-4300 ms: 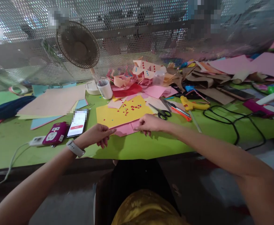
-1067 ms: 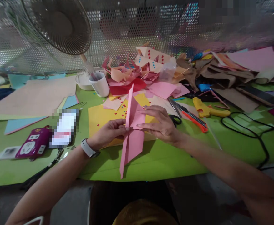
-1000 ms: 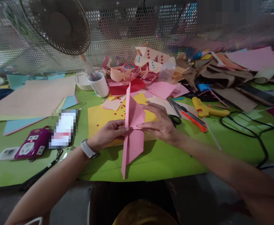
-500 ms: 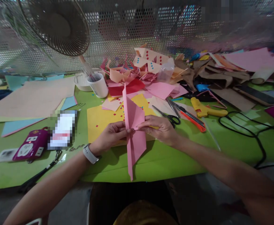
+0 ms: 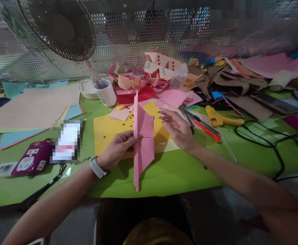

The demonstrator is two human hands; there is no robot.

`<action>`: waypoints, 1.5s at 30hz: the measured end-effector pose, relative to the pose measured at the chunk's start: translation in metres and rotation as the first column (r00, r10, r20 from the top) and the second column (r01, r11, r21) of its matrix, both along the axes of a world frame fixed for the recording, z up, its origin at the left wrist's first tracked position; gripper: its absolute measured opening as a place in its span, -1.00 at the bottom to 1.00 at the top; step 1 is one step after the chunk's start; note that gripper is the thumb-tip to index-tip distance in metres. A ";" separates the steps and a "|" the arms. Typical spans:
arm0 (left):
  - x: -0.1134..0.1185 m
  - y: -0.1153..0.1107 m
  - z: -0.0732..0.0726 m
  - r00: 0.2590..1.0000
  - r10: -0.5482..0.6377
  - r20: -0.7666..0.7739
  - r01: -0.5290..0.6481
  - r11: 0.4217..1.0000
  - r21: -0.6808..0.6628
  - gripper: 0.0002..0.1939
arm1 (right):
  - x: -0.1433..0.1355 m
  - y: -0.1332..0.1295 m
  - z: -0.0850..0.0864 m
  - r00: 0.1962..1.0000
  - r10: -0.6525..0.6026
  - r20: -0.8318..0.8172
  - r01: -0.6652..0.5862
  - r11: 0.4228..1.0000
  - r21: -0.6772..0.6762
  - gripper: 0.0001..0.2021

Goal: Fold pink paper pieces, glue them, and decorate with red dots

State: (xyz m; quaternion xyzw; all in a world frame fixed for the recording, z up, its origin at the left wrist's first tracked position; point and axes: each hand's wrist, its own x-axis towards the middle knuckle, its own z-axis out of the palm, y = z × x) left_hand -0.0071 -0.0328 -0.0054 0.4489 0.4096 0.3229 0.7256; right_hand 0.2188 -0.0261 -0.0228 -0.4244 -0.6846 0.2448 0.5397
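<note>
My left hand [image 5: 120, 145] pinches a folded piece of pink paper [image 5: 146, 151] at the middle of its long left edge. The paper stands lengthwise in front of me, with a narrow folded strip on the left and slanted corners on the right. A crease or slit crosses its middle. My right hand [image 5: 179, 131] is raised to the right of the paper, apart from it, its fingers stretched out and holding nothing. Scissors [image 5: 186, 117], partly hidden by this hand, lie behind it. Yellow paper [image 5: 105, 136] with small red and blue bits is underneath.
A red utility knife [image 5: 206, 128] and a yellow glue gun [image 5: 221, 117] lie on the right, near black cables [image 5: 268, 144]. Cut paper pieces [image 5: 161, 64] are heaped at the back. On the left are a white cup [image 5: 105, 93], a fan [image 5: 59, 29], a phone [image 5: 67, 139] and a purple power strip [image 5: 34, 157].
My right hand has let go of the pink paper and moved off to the right, its fingers opening. My left hand still grips the paper, which has shifted slightly left.
</note>
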 end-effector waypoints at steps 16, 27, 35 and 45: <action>-0.003 -0.003 0.004 1.000 -0.007 0.013 0.009 0.992 -0.130 -0.69 | 0.003 -0.002 0.004 0.923 0.297 0.244 -0.318 0.947 0.050 -0.75; -0.003 -0.004 0.002 0.999 -0.012 -0.030 0.007 0.991 -0.134 -0.67 | -0.002 -0.005 0.006 0.939 0.342 0.043 -0.338 0.937 -0.085 -0.88; 0.003 -0.009 0.000 1.000 0.003 -0.013 -0.004 0.996 -0.088 -0.68 | -0.010 -0.008 0.004 0.940 0.311 -0.136 -0.333 0.925 -0.185 -0.87; 0.001 -0.010 -0.003 0.991 -0.122 -0.058 0.121 0.992 -0.020 -0.71 | -0.009 -0.008 0.017 0.925 0.278 -0.258 -0.367 0.830 -0.420 -0.78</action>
